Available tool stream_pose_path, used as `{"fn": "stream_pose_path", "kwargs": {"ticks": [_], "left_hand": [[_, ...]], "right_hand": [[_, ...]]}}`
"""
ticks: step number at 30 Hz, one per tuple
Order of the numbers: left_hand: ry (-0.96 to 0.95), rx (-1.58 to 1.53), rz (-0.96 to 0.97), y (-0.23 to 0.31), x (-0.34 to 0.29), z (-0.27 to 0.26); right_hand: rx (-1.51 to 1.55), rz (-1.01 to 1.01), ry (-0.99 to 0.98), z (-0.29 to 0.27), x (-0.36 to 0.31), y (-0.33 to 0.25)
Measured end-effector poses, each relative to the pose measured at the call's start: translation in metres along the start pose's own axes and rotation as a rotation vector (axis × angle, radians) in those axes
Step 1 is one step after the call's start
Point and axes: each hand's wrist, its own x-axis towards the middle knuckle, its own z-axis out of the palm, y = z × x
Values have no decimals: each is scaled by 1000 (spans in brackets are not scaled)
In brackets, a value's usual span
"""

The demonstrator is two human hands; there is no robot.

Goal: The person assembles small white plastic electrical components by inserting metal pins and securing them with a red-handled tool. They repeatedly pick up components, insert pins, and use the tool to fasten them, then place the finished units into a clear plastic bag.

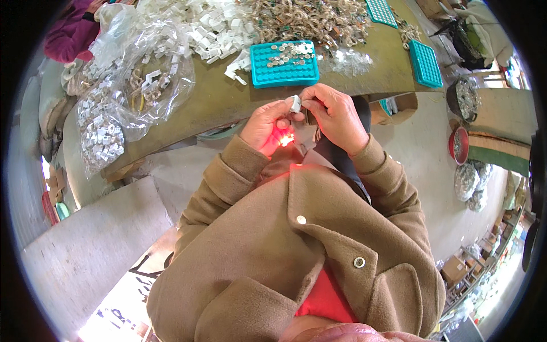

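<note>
Just off the table's near edge, my two hands meet in front of my body. The fingertips of my left hand (263, 128) are closed on a small white plastic piece (296, 104). Beside it, the thumb and forefinger of my right hand (337, 114) are pinched together against the piece's right side; whatever they grip is too small to make out. A bright red-orange glow lights the left palm and lower fingers, and its source is not clear. Straight ahead on the table lies a turquoise tray (279, 78) with rows of round pockets, and several small round pale discs rest on it.
On the olive table (219, 97), white plastic pieces (213, 28) are heaped beside tangled brownish wired parts (307, 20). A clear plastic bag (165, 108) sits at left. Another turquoise tray (426, 64) lies at right. A person in a purple sleeve (71, 34) is at far left.
</note>
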Motion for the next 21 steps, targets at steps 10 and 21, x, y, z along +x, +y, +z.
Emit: {"fn": "stream_pose_path", "kwargs": {"ticks": [10,21], "left_hand": [[168,446,131,9,-5,16],[466,1476,1149,146,-34,-11]], "right_hand": [[-159,-115,-92,-4,15,-5],[-122,-93,-146,-25,116,-2]]}}
